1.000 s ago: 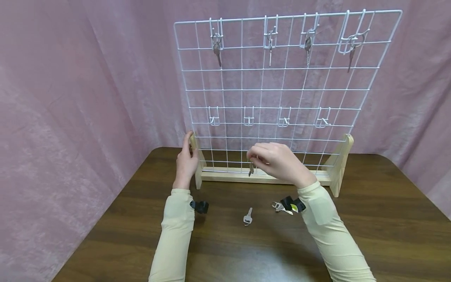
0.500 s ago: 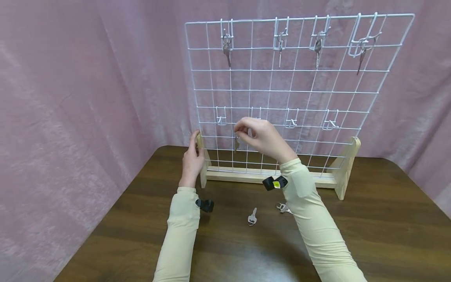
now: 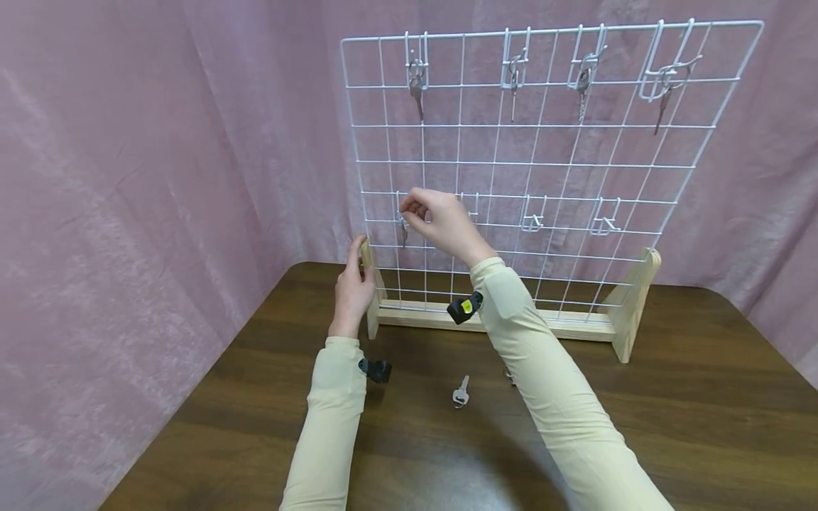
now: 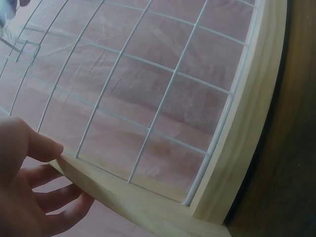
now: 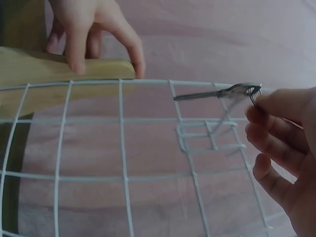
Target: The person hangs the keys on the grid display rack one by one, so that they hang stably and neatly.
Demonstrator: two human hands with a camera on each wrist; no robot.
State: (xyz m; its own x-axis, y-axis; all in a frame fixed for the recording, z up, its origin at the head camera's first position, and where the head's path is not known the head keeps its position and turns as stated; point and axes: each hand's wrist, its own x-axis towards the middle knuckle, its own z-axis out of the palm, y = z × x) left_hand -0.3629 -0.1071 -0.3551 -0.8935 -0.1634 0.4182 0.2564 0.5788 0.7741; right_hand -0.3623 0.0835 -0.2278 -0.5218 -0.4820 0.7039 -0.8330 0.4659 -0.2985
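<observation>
Left hand [image 3: 353,289] still grips the left wooden upright [image 3: 373,323], while the key [image 5: 217,94] is now higher and further left than 1 s ago, beside the lower-left hook [image 5: 182,141], ring [image 5: 254,97] pinched in the right hand [image 3: 442,223], so it looks positioned but not yet hung.

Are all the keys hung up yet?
Not yet! Done: four keys hang on the top hooks. In hand: the right hand pinches another key's ring near the lower-left hook; I can't tell if it's on. The left hand grips the wooden stand. Left: a loose key on the table, with two lower-right hooks bare.
</observation>
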